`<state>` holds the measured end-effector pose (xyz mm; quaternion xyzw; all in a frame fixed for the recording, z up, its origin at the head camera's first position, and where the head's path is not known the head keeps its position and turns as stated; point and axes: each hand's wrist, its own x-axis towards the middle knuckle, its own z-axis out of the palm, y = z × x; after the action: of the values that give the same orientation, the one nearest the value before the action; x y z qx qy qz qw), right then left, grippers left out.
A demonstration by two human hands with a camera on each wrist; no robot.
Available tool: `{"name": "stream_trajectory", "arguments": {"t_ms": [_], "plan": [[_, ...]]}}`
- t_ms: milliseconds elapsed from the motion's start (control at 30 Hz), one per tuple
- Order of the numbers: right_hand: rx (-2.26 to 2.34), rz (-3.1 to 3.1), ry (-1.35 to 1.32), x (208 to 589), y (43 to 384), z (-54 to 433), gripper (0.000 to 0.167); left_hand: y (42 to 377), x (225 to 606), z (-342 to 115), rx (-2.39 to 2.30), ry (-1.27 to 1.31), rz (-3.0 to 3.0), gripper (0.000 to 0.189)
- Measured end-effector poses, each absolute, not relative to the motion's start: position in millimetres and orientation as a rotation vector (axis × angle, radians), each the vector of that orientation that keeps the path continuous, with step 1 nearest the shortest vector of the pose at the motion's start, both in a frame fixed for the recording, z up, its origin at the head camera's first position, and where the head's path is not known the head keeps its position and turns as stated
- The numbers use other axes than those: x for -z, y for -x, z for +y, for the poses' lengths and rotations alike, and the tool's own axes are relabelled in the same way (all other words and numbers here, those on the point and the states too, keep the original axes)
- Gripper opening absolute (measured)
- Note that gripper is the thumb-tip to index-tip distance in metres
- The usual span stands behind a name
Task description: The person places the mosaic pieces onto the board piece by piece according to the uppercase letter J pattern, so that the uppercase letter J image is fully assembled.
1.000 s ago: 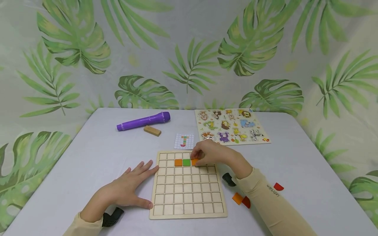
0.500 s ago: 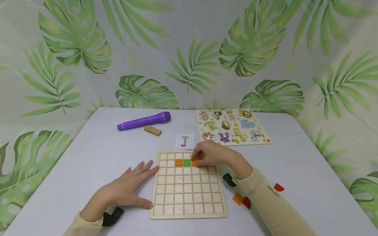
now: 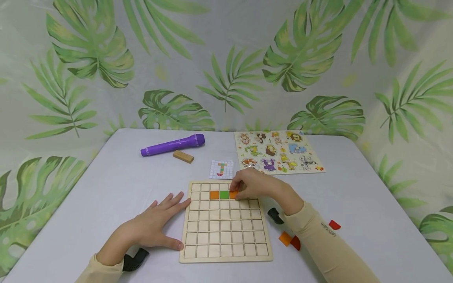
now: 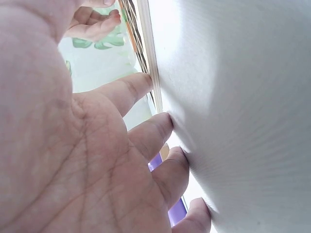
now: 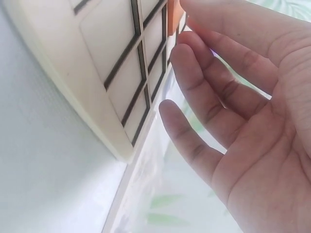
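A wooden grid board (image 3: 214,250) lies flat on the white table. In its second row from the back sit an orange square tile (image 3: 214,195), a green square tile (image 3: 224,195) and, to their right, another orange tile (image 3: 232,195). My right hand (image 3: 255,184) pinches this right-hand orange tile between thumb and index finger at its cell; the fingers cover part of it. At the board's left edge my left hand (image 3: 150,225) rests with fingers spread, thumb and index fingertip touching the rim. The left wrist view shows the fingertips along the board's side (image 4: 149,53).
Beside the right forearm lie a loose orange tile (image 3: 284,238), a dark red quarter-round piece (image 3: 295,243) and a red one (image 3: 334,225). Behind the board are a pattern card (image 3: 221,169), an animal puzzle (image 3: 279,151), a purple microphone (image 3: 172,145) and a wooden block (image 3: 183,156).
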<state>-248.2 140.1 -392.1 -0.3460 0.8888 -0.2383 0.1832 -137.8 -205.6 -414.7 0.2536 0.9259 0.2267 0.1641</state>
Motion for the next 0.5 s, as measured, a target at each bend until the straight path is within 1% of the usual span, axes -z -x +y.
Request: {"name": "stream_trajectory", "arguments": {"t_ms": [233,500], "plan": [[0.675,2.537,0.921,386,245,152,0.015,138,416,-205,-0.646,-0.725,2.633,0.119],[0.647,2.582,0.869,376,241,185,0.018,139,415,-205,-0.652,-0.718,2.627,0.119]]}}
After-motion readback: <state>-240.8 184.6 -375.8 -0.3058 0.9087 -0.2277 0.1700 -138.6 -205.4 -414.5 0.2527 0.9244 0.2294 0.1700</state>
